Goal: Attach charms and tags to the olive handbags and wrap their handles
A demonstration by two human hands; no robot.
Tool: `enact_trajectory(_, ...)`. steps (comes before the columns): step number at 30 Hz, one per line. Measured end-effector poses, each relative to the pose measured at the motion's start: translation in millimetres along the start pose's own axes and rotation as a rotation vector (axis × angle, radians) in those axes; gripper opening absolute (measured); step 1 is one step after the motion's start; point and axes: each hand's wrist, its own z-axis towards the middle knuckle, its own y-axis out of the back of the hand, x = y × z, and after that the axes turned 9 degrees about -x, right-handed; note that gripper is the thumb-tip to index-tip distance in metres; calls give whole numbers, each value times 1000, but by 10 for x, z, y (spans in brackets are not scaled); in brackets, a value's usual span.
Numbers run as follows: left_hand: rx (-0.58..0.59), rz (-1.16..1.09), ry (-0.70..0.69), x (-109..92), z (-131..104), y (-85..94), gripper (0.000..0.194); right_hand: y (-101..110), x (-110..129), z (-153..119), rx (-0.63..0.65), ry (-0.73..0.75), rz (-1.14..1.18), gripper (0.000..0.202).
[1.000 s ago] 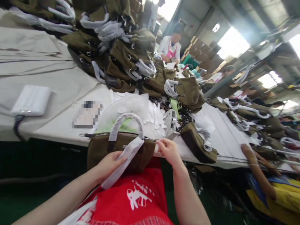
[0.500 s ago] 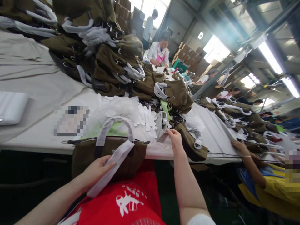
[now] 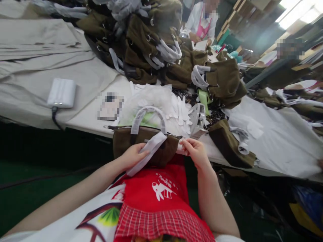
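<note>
An olive-brown handbag (image 3: 123, 143) leans at the table's front edge, just above my red apron. One of its handles (image 3: 151, 109), wrapped in white film, arches upward; the other wrapped handle (image 3: 148, 153) slants down toward me. My left hand (image 3: 135, 155) is closed around this lower handle. To the right of the bag, my right hand (image 3: 194, 150) pinches a small white piece (image 3: 180, 145), possibly tape, near the zipper end. A grey-white tape dispenser (image 3: 197, 119) stands on the table just beyond my right hand.
White strips (image 3: 180, 109) and plastic film lie behind the bag. A phone (image 3: 110, 107) and a white box with a cable (image 3: 62, 93) are at the left. Another olive bag (image 3: 230, 144) lies at the right edge. Piled bags (image 3: 141, 43) stand behind; a person works beyond.
My right hand has moved from the tape dispenser toward the bag's right end, holding a small white piece. My left hand still holds the handle. The view has tilted down and shifted left.
</note>
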Motion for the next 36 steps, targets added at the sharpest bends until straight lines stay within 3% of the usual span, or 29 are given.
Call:
enact_trajectory(4, -13, 64, -69, -69, -38, 5, 45, -648, 103, -235, 304, -21, -39, 29)
enact_trajectory(8, -17, 9, -102, -80, -85, 9, 39, -1001, -102, -216, 331, -33, -194, 29)
enact_trajectory(14, -3, -16, -135, -61, -111, -6, 36, -961, -141, -77, 286, 31, -423, 40)
enact_trajectory(17, -18, -196, -49, -7, -95, -16, 36, -906, -162, -71, 256, -16, -455, 54)
enact_trajectory(19, 27, -405, 73, 45, -76, -14, 38, -913, -231, -108, 271, -126, -311, 55)
enact_trajectory(23, 186, -757, 344, 99, -28, 12, 39, -1008, -396, -239, 295, -268, 233, 43)
enact_trajectory(26, 264, -840, 405, 67, -4, 25, 31, -1056, -451, -301, 305, -300, 409, 38)
enact_trajectory(29, 269, -823, 447, 26, -44, 66, 31, -1030, -437, -324, 331, -335, 455, 36)
enact_trajectory(32, 294, -725, 456, 42, -196, 208, 51, -996, -390, -373, 467, -437, 484, 39)
enact_trajectory(34, 270, -588, 337, 85, -347, 334, 63, -1032, -357, -431, 535, -501, 468, 41)
enact_trajectory(36, 149, -404, 175, 134, -502, 428, 70, -1134, -324, -491, 542, -535, 429, 42)
